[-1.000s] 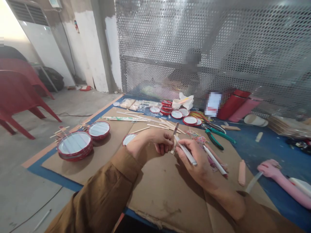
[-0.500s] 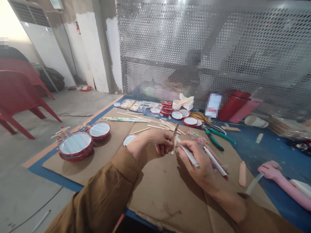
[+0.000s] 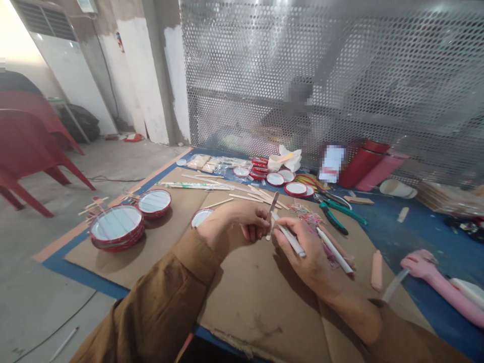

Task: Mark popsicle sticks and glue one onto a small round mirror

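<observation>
My left hand (image 3: 247,218) is closed on a flat wooden stick (image 3: 273,201), held upright over the brown cardboard sheet (image 3: 249,297). My right hand (image 3: 302,249) grips a white pen (image 3: 289,237) whose tip touches the stick close to my left fingers. A second white pen (image 3: 335,251) lies on the cardboard just right of my right hand. A small red-rimmed round mirror (image 3: 200,217) lies behind my left wrist.
Stacked red-rimmed mirrors (image 3: 116,227) sit at the left edge, with more (image 3: 280,179) farther back. Loose wooden sticks (image 3: 242,194), green-handled pliers (image 3: 335,214), a pink glue gun (image 3: 440,282) and red bottles (image 3: 363,161) lie around. A perforated metal screen (image 3: 340,75) backs the table; a red chair (image 3: 26,151) stands on the left.
Almost nothing differs: my right hand and its pen shifted slightly against the stick, and my left hand keeps its hold.
</observation>
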Demonstrator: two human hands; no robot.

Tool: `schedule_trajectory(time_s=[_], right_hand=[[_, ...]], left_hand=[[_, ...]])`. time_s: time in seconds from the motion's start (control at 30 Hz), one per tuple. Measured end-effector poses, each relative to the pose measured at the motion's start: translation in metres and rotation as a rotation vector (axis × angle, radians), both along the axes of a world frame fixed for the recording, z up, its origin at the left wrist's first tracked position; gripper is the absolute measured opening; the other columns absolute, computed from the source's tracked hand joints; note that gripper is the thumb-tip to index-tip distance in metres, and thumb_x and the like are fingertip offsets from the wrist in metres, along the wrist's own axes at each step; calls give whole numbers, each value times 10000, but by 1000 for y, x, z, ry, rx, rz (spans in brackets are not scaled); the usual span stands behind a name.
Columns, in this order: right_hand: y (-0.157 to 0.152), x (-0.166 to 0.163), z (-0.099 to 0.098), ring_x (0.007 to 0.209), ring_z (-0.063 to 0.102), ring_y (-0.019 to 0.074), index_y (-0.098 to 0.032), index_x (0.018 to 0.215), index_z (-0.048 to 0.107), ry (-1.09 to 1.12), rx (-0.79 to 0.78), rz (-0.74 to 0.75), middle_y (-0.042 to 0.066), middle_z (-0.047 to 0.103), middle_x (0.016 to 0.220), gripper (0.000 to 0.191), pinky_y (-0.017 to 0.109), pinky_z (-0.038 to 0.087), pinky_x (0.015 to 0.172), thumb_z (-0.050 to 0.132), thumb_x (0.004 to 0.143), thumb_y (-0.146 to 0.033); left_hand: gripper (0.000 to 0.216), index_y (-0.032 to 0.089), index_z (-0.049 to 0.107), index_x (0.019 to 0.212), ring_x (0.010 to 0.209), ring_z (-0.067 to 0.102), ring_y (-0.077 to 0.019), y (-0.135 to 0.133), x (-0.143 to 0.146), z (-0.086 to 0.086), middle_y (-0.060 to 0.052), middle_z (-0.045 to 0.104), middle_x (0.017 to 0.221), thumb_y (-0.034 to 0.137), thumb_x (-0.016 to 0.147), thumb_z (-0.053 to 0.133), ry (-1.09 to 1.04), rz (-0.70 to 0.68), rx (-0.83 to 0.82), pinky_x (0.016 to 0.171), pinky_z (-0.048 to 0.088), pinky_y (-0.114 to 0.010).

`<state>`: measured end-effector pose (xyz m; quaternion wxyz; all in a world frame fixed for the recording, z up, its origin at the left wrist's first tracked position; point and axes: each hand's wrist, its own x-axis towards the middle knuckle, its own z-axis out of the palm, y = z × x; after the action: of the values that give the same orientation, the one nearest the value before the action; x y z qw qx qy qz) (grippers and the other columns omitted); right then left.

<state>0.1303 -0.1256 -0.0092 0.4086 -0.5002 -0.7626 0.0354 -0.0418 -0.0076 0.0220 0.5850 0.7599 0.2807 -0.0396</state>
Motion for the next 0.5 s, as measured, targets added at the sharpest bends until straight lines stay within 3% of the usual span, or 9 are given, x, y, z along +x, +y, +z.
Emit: schedule_trajectory(time_s=[0.17,0.5], right_hand=[[-3,0,2,856,665,203,-237,1083,564,17,17,-80,38,682,929,151,330,510,779,546,971,-338],[-1,-1,0,830,664,196,-239,1097,563,27,-12,1,38,680,929,160,319,518,752,554,969,-333]], left_hand=[[105,164,575,797,561,623,-99,-2,-1,1,25,610,647,181,877,510,-16,13,-4,583,542,-238],[110,160,558,795,555,629,-105,1,0,-2,20,616,638,183,886,501,-13,-4,-14,567,544,-240]])
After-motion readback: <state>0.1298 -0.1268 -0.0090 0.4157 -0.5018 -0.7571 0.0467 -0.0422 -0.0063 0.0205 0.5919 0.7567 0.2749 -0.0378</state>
